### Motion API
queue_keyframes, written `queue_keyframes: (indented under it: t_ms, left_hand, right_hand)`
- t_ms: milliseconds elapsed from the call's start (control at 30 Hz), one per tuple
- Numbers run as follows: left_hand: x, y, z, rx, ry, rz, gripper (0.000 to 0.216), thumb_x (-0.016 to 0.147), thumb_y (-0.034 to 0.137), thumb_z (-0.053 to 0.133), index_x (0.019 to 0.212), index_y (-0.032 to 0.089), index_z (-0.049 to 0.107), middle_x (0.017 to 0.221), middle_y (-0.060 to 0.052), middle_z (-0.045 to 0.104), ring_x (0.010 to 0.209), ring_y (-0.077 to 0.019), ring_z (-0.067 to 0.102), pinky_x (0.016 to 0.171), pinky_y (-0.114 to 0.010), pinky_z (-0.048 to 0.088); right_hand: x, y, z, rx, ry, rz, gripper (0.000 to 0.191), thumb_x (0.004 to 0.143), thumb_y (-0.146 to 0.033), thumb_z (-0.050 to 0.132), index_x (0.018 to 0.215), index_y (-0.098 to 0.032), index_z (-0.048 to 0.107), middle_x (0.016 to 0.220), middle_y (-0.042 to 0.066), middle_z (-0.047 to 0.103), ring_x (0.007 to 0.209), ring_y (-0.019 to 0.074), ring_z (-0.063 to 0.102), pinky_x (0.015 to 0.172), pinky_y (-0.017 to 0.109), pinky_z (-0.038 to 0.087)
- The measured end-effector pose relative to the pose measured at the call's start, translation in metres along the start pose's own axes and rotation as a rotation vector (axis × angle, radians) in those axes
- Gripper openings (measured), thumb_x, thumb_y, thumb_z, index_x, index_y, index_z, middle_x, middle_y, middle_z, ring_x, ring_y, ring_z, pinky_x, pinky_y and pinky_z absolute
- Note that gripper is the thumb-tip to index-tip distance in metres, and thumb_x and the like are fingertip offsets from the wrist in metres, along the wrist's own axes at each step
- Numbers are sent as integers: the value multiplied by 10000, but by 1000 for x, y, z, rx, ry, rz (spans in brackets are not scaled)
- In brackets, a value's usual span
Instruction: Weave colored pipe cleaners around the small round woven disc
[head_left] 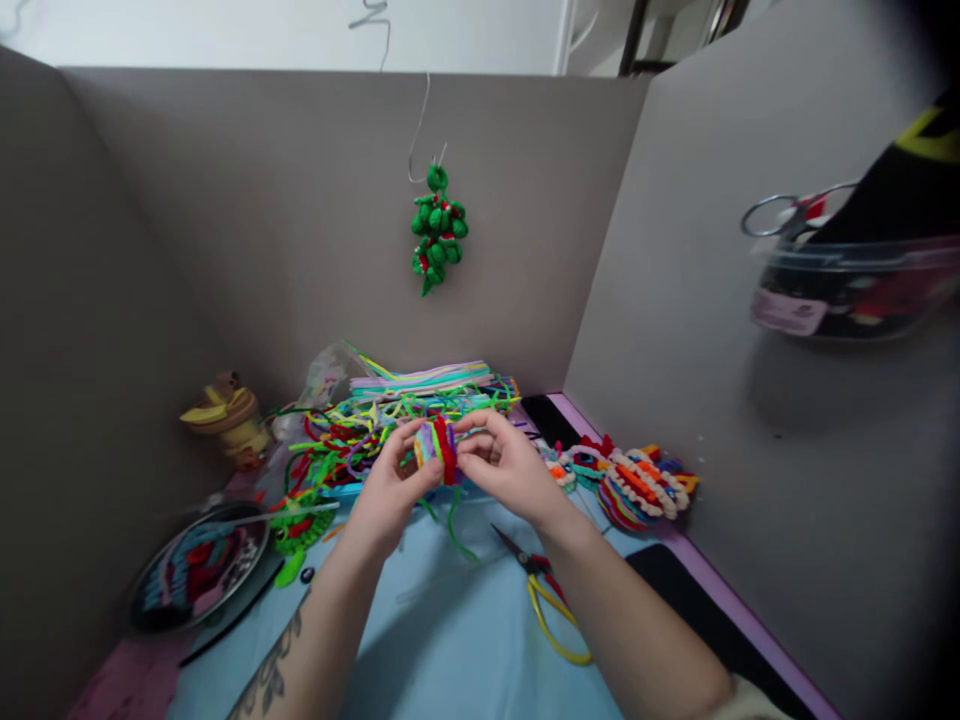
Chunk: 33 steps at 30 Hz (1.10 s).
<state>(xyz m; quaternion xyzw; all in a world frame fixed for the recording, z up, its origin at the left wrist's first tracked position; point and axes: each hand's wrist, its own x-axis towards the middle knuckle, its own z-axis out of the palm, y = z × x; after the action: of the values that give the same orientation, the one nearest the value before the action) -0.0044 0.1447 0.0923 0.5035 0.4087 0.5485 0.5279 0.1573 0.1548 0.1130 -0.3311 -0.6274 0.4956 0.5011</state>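
Note:
Held up over the middle of the blue-covered table is a small, rounded piece of coiled chenille stems (441,450), striped purple, yellow, red and light blue. My left hand (401,475) grips its left side between thumb and fingers. On the other side, my right hand (499,462) has its fingers bent in a pinch against the piece's right edge. A green stem (456,530) trails down just below it. Scissors with yellow and red handles (551,605) lie partly under my right forearm.
Behind my hands is a heap of loose chenille stems (405,405). Finished striped pieces (641,490) sit at right, a round dish of pieces (199,565) at left. Grey panels (315,220) surround the table; a green ornament (437,235) hangs at the back, a clear bin (847,290) on the right.

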Motion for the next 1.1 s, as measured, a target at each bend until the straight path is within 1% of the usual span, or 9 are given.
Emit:
queue_keyframes:
  t_ms: [167, 400, 567, 667, 800, 867, 967, 1100]
  left_hand:
    - [0, 1, -1, 36, 11, 35, 638, 679, 376, 770, 1234, 207, 505, 1158, -92, 594, 953, -215, 616, 805, -322, 498]
    - [1, 0, -1, 51, 31, 76, 625, 655, 360, 784, 1205, 220, 522, 1209, -92, 580, 1035, -240, 591, 846, -337, 480]
    - [0, 0, 0, 35, 29, 75, 623, 658, 348, 783, 1204, 221, 513, 1194, -85, 586, 999, -228, 601, 827, -328, 479]
    - [-1, 1, 1, 41, 38, 72, 631, 660, 347, 782, 1210, 210, 504, 1175, -87, 592, 987, -222, 602, 830, -323, 470]
    - [-1, 1, 1, 43, 45, 78, 628, 677, 340, 772, 1220, 209, 485, 1179, -86, 583, 999, -214, 595, 856, -322, 456]
    - [0, 0, 1, 37, 43, 71, 625, 683, 340, 769, 1222, 212, 480, 1173, -82, 584, 998, -210, 594, 858, -319, 456]
    - [0, 0, 0, 18, 34, 66, 634, 676, 347, 773, 1218, 209, 474, 1155, -79, 593, 981, -205, 596, 830, -309, 465]
    - [0, 1, 0, 6, 36, 74, 644, 662, 342, 778, 1211, 208, 469, 1157, -80, 597, 983, -207, 598, 817, -309, 473]
  right_hand:
    - [0, 0, 0, 4, -9, 2, 293, 674, -123, 574, 946, -213, 516, 716, -34, 638, 637, 108, 607, 613, 239, 470]
    - [2, 2, 0, 42, -12, 16, 287, 645, -134, 602, 901, -217, 503, 711, -47, 616, 624, 99, 590, 601, 231, 465]
    - [3, 4, 2, 66, 1, 19, 289, 642, -144, 619, 889, -218, 488, 683, -55, 606, 602, 100, 581, 600, 236, 463]
    - [1, 4, 6, 48, 27, -5, 291, 649, -141, 613, 893, -219, 473, 680, -57, 593, 596, 101, 572, 603, 239, 458]
    - [0, 6, 12, -55, 96, -83, 262, 675, -134, 580, 893, -222, 462, 707, -52, 564, 633, 112, 564, 620, 247, 454]
    - [1, 7, 12, -77, 108, -102, 246, 688, -135, 567, 893, -222, 461, 714, -49, 553, 645, 115, 558, 624, 249, 451]
    - [2, 8, 10, -5, 74, -79, 241, 691, -150, 580, 893, -220, 469, 736, -39, 552, 666, 116, 558, 635, 251, 453]
    - [3, 7, 7, 100, 32, -17, 267, 689, -205, 643, 903, -223, 484, 748, -32, 561, 677, 122, 563, 648, 262, 457]
